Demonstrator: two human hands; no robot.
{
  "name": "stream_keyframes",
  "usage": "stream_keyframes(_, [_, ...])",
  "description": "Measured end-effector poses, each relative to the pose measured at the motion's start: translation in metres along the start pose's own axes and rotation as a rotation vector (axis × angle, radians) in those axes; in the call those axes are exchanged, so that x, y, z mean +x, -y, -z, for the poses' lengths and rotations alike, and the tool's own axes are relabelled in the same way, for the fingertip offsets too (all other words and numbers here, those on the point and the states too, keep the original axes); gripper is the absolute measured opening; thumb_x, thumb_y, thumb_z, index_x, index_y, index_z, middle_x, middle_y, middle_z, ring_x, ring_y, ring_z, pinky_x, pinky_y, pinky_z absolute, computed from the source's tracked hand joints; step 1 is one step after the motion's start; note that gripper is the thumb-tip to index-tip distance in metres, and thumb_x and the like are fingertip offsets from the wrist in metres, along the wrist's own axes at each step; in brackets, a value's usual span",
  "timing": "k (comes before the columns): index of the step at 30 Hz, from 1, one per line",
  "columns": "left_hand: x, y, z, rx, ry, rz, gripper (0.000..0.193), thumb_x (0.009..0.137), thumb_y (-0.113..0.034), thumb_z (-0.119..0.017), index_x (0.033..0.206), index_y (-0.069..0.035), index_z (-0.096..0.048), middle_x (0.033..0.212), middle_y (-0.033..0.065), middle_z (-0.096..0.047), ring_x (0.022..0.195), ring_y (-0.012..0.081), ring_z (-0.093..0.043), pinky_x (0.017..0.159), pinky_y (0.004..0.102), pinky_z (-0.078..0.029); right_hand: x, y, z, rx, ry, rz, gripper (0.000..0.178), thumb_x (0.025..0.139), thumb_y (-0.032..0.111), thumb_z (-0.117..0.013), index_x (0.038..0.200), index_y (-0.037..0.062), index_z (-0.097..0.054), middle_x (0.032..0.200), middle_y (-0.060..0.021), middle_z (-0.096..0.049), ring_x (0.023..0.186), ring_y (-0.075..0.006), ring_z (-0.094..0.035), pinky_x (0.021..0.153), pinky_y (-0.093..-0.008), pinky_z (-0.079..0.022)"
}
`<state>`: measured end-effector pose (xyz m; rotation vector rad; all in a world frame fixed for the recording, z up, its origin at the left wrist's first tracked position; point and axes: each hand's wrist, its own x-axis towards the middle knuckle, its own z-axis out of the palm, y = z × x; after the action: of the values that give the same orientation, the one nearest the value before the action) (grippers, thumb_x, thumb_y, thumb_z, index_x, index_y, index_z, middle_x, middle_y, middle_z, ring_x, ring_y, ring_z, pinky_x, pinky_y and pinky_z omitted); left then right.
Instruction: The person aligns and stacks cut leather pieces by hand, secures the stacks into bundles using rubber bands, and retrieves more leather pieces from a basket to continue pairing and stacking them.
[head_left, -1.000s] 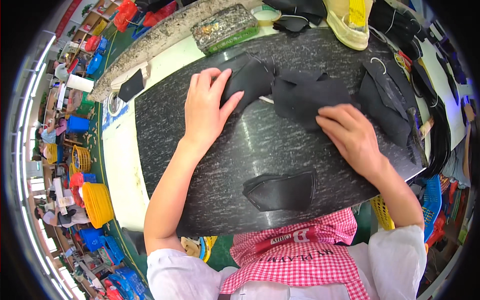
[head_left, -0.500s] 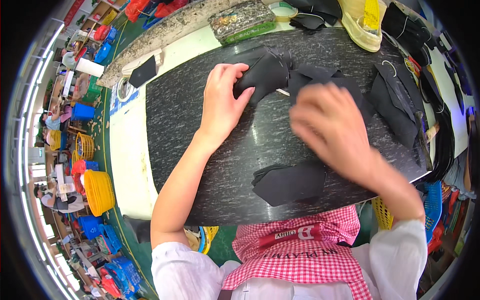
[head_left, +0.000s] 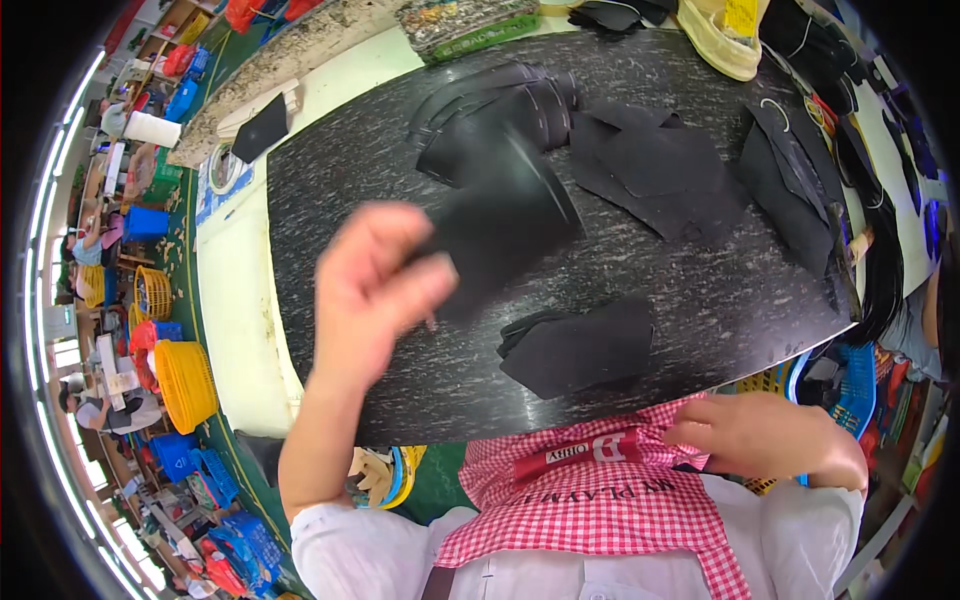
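Held black piece [head_left: 500, 240]; blurred; pale-edged

I'm spotting yellow baskets [head_left: 186, 385] and a blue bin [head_left: 147, 223] sitting off left, white roll [head_left: 154, 131] showing higher, green-sided box [head_left: 468, 28] resting up top, blue basket [head_left: 858, 385] showing lower right.

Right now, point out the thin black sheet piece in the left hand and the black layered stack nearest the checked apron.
Thin black sheet piece [head_left: 495, 238]: head view, middle of its blurred face.
Black layered stack [head_left: 582, 352]: head view, middle of its top piece.
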<state>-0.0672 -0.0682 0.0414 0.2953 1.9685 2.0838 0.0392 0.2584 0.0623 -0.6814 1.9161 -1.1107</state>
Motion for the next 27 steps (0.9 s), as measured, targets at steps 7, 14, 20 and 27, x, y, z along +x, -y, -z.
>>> stream_keyframes(7, [-0.069, 0.025, -0.058, 0.134, 0.357, 0.126, 0.028, 0.083, 0.002, -0.069, 0.11, 0.0, -0.06, 0.094, 0.0062, -0.067, 0.082, 0.0089, -0.064, 0.072, 0.0228, -0.051, 0.037, -0.023, -0.039, 0.532, -0.687, 0.137, 0.021, 0.078, 0.009, -0.076, 0.087, 0.0035, -0.057, 0.083, -0.0064, -0.064, 0.065, -0.0158, -0.066, 0.057, -0.0261, -0.053])
stream_keyframes(14, [-0.064, 0.04, -0.059, 0.346, 0.081, 0.264, 0.038, 0.085, -0.002, -0.068, 0.118, -0.004, -0.05, 0.07, 0.0017, -0.064, 0.058, 0.0059, -0.061, 0.05, 0.0186, -0.046, 0.063, -0.036, -0.033, 0.026, -0.938, 0.1, 0.014, 0.079, 0.003, -0.074, 0.088, 0.0038, -0.062, 0.067, -0.0023, -0.06, 0.053, -0.0076, -0.058, 0.048, -0.0216, -0.047])
stream_keyframes(20, [-0.062, 0.035, -0.062, 0.336, 0.045, 0.267, 0.036, 0.084, 0.0, -0.069, 0.115, -0.003, -0.05, 0.069, 0.0011, -0.062, 0.057, 0.0054, -0.059, 0.047, 0.019, -0.046, 0.066, -0.035, -0.03, -0.089, -0.908, 0.148, 0.013, 0.077, 0.001, -0.072, 0.087, 0.0044, -0.065, 0.067, -0.0048, -0.059, 0.05, -0.0134, -0.058, 0.045, -0.0246, -0.045])
stream_keyframes(27, [-0.026, 0.018, -0.035, 1.161, 0.083, -0.156, 0.055, 0.063, -0.031, -0.085, 0.107, -0.006, -0.062, 0.064, 0.0033, -0.051, 0.057, 0.0159, -0.053, 0.053, 0.0295, -0.044, 0.068, -0.033, -0.009, -0.396, -0.824, 0.174, 0.011, 0.074, 0.004, -0.071, 0.077, 0.0075, -0.061, 0.06, -0.0032, -0.058, 0.051, -0.02, -0.059, 0.047, -0.0317, -0.045])
